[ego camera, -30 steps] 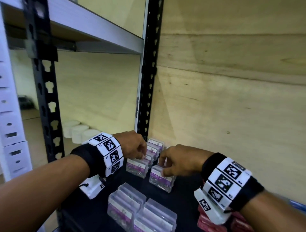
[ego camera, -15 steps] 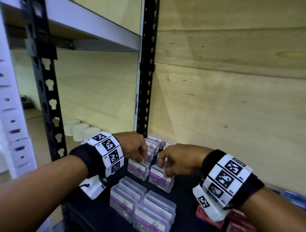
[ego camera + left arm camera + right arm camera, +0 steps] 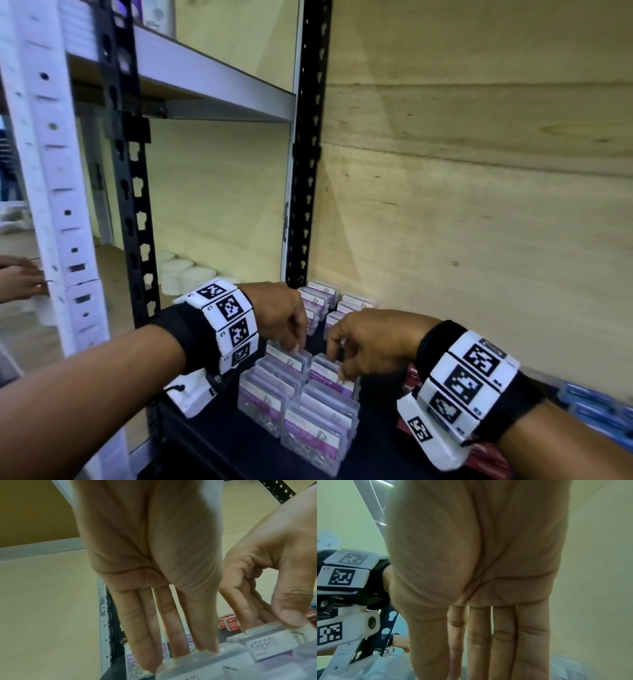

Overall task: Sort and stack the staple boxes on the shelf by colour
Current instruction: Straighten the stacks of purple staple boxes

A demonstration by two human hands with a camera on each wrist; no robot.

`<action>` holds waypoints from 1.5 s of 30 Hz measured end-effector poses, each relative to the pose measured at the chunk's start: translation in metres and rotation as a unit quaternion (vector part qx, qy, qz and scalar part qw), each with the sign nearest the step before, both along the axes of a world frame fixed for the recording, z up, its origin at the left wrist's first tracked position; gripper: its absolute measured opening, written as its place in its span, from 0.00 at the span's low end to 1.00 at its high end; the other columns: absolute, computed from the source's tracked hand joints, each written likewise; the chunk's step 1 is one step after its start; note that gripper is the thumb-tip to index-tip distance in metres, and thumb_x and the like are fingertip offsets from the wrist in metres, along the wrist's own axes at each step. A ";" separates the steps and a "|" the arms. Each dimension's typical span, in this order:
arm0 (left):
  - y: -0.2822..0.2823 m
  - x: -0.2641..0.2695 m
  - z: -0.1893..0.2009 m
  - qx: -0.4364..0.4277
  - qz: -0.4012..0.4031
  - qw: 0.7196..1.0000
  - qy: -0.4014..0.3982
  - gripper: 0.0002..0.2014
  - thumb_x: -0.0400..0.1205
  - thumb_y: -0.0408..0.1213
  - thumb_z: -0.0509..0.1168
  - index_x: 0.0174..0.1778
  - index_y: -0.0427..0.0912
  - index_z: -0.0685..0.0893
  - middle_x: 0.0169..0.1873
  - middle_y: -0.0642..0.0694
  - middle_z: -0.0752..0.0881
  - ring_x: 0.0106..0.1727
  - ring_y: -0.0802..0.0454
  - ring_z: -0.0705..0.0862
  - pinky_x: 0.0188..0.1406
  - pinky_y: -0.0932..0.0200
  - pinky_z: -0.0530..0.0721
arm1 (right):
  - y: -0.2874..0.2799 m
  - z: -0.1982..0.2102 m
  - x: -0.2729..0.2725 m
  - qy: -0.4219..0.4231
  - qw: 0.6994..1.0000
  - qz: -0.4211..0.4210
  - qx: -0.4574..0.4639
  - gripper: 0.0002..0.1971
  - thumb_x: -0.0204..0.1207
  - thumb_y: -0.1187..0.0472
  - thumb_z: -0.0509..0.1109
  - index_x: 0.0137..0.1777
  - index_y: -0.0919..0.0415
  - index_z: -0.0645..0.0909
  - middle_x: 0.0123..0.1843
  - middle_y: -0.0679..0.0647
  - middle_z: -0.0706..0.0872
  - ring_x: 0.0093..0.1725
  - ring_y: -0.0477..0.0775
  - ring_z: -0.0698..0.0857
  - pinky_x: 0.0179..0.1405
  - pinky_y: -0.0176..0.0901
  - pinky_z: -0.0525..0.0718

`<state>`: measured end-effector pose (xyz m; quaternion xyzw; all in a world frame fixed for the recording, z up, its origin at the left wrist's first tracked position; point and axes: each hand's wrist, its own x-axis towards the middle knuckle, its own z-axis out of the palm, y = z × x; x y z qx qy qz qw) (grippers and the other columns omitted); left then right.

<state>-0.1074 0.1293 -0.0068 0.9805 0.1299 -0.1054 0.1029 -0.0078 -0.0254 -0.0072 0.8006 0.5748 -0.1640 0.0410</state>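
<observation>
Clear boxes with purple labels stand in rows on a black shelf [image 3: 219, 445]. My left hand [image 3: 294, 346] pinches the top of one clear box [image 3: 284, 358] at the far end of the near left row [image 3: 263, 401]. My right hand [image 3: 337, 363] pinches another clear box [image 3: 329, 375], thumb in front and fingers behind, at the far end of the near right row [image 3: 318, 428]. In the left wrist view the left fingers [image 3: 171, 635] reach behind their box [image 3: 197, 669], and the right hand's box [image 3: 267, 646] reads KREATI. The right wrist view shows my right hand [image 3: 471, 662] only.
More purple-label boxes [image 3: 318, 298] stand at the back by the black upright [image 3: 308, 137]. Red boxes [image 3: 409, 380] lie under my right wrist, blue boxes [image 3: 589, 401] at far right. White rolls [image 3: 185, 274] sit beyond the upright. Another person's hand [image 3: 17, 281] shows at the left edge.
Both hands have come toward me, each with its clear box, from near the back rows to the far ends of the near rows.
</observation>
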 end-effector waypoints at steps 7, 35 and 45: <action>-0.009 -0.005 0.001 -0.008 -0.008 1.000 0.010 0.08 0.78 0.40 0.74 0.53 0.49 0.92 0.47 0.58 0.91 0.48 0.63 0.87 0.55 0.64 0.83 | -0.011 0.005 -0.010 -0.003 1.000 0.001 -0.008 0.13 0.78 0.52 0.75 0.62 0.48 0.82 0.57 0.46 0.90 0.56 0.49 0.87 0.60 0.47 0.83; 0.049 0.036 0.000 0.072 0.012 0.994 -0.082 0.10 0.81 0.47 0.69 0.56 0.52 0.89 0.51 0.56 0.88 0.47 0.58 0.83 0.50 0.62 0.81 | 0.031 0.017 0.057 -0.066 0.997 -0.027 0.037 0.16 0.78 0.48 0.74 0.64 0.47 0.84 0.56 0.44 0.89 0.53 0.49 0.87 0.58 0.47 0.85; 0.067 0.069 -0.016 0.105 -0.018 0.993 -0.055 0.14 0.83 0.44 0.67 0.64 0.54 0.86 0.55 0.53 0.86 0.47 0.57 0.78 0.50 0.62 0.77 | 0.062 -0.002 0.077 -0.073 0.997 -0.020 0.006 0.18 0.76 0.50 0.77 0.65 0.49 0.82 0.58 0.49 0.88 0.53 0.51 0.87 0.50 0.42 0.83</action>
